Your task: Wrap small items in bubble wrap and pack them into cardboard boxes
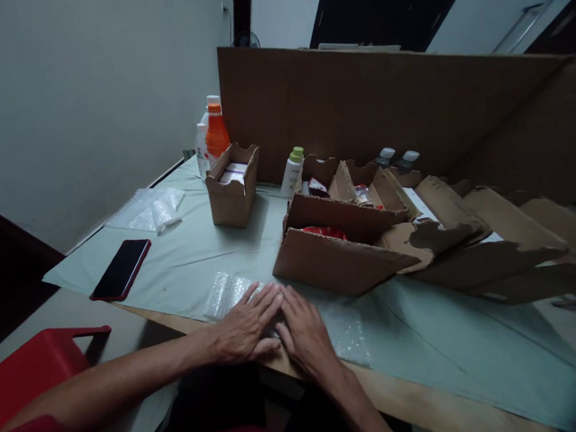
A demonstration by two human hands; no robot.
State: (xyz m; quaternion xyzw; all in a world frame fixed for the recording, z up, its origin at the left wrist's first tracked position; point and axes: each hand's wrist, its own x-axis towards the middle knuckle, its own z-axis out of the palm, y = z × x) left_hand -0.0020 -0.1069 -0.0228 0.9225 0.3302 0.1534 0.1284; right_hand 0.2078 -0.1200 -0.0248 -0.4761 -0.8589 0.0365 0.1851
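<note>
Head view: both hands lie flat, fingers spread and palms down, on a sheet of bubble wrap (234, 292) at the near edge of the table (426, 351). The left hand (246, 324) and right hand (303, 333) touch side by side, gripping nothing. Just beyond them sits an open cardboard box (335, 262) with something red inside. A dark phone (121, 268) lies well apart to the left, close to the edge. The wrap overhangs the table's edge slightly, so pressing unevenly could, I judge, let it slide off; a sweeping forearm could knock the phone down.
</note>
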